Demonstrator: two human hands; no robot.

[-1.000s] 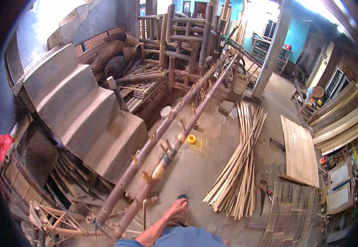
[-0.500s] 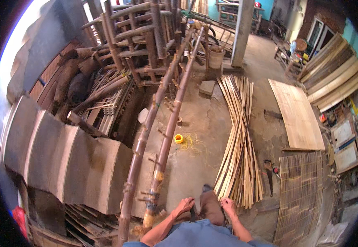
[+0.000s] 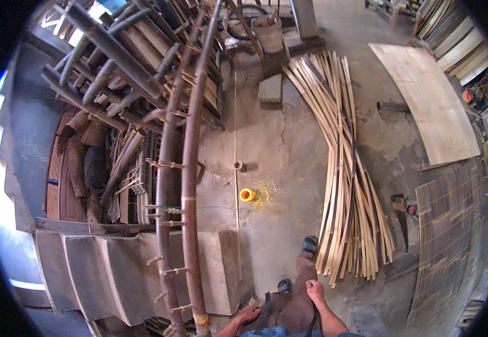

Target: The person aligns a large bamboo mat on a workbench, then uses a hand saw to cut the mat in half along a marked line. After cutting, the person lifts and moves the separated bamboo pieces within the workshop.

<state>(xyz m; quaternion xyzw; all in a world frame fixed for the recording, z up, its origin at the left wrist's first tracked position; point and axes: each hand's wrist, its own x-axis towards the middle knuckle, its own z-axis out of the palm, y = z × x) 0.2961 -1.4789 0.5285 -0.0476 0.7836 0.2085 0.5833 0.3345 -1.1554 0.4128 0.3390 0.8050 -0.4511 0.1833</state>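
Note:
Near the lower edge, my left hand (image 3: 250, 312) is by my left thigh, beside a dark strap (image 3: 265, 309). Its fingers look curled; whether they hold anything I cannot make out. My right hand (image 3: 314, 291) is closed over my right leg, and what it may hold is hidden. Ahead of it lies a crossed bundle of split bamboo strips (image 3: 339, 163) on the floor. An orange-yellow roll (image 3: 247, 195) with loose yellow twine (image 3: 266, 194) rests ahead of my feet. On the left, two long brown bamboo poles (image 3: 190, 151) with short pegs run away from me.
Corrugated grey sheets (image 3: 137, 269) extend at lower left, with a dark bamboo frame (image 3: 115, 62) beyond. A thin stick (image 3: 236, 129) and a stone block (image 3: 270, 90) are on the floor. To the right are a pale panel (image 3: 429, 106), a slatted mat (image 3: 446, 236) and a handsaw (image 3: 402, 222).
The view has swung and tilted downward, so the floor items sit differently in it. Both hands appear lower in the picture, still near my legs. Both sandalled feet now show.

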